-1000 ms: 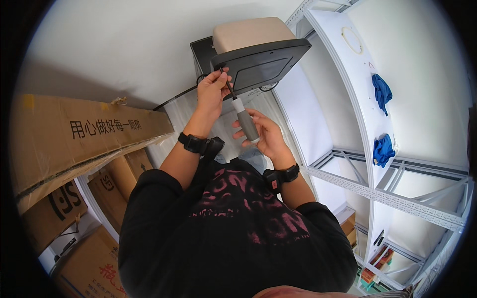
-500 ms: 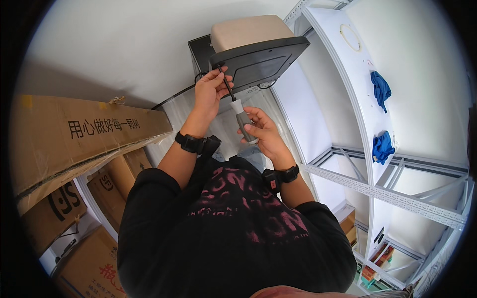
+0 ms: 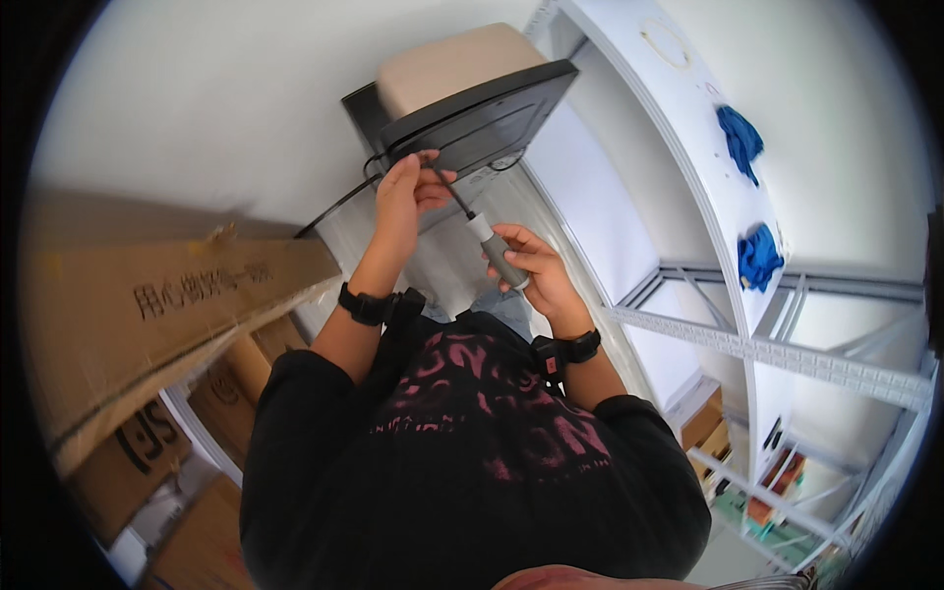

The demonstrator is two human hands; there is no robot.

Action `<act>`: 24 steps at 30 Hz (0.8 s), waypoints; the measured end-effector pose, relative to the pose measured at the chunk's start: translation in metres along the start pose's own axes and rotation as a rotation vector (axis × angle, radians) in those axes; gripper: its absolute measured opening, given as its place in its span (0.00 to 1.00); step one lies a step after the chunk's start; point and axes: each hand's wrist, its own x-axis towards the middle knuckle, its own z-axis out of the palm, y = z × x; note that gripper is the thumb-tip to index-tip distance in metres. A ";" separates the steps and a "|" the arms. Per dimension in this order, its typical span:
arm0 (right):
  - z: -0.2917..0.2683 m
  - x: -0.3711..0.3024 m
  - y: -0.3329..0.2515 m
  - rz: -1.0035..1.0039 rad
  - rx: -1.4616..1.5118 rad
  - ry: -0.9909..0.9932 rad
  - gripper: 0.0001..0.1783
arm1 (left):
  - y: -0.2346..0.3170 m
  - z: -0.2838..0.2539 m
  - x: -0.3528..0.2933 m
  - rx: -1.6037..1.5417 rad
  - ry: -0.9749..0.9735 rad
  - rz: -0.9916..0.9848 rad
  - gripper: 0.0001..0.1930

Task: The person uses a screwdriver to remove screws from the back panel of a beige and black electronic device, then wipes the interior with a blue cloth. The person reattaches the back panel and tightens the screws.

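Observation:
My right hand (image 3: 536, 265) wraps its fingers around the grey handle of a screwdriver (image 3: 501, 258) with a pale collar and a long dark shaft. The shaft slants up and left toward a dark panel (image 3: 501, 123) that has a beige padded block (image 3: 457, 67) on top. My left hand (image 3: 401, 197) is closed at the far end of the shaft, close under the panel's near left corner. Its fingers hide the screwdriver's tip, so I cannot tell whether the tip touches the panel or a screw.
Large cardboard boxes (image 3: 187, 295) are stacked at my left. A white metal shelf frame (image 3: 767, 356) stands at my right, with two blue cloths (image 3: 757, 258) on its white panel. A black cable (image 3: 370, 169) loops beside the dark panel.
The view has shifted, and the panel with its padded block sits further left. The screwdriver's handle and my right hand have moved slightly right and down, with the shaft tilted more.

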 end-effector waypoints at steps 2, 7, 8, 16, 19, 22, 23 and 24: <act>-0.015 -0.009 -0.004 0.018 0.018 0.045 0.22 | -0.010 0.012 0.006 0.100 -0.033 0.031 0.20; -0.067 -0.042 -0.024 -0.053 0.097 0.145 0.21 | -0.037 0.080 0.031 0.232 -0.198 0.027 0.16; -0.079 -0.047 -0.027 -0.081 0.130 0.183 0.21 | -0.046 0.095 0.038 0.228 -0.238 0.017 0.16; -0.212 -0.092 -0.072 -0.214 0.264 0.365 0.18 | -0.132 0.238 0.123 0.311 -0.530 -0.170 0.09; -0.270 -0.100 -0.097 -0.257 0.304 0.439 0.17 | -0.160 0.309 0.155 0.427 -0.589 -0.221 0.09; -0.313 -0.113 -0.127 -0.276 0.347 0.471 0.17 | -0.190 0.371 0.191 0.420 -0.578 -0.277 0.08; -0.328 -0.117 -0.138 -0.284 0.360 0.474 0.17 | -0.200 0.392 0.206 0.396 -0.570 -0.294 0.08; -0.346 -0.120 -0.143 -0.277 0.377 0.483 0.17 | -0.208 0.412 0.219 0.424 -0.536 -0.235 0.09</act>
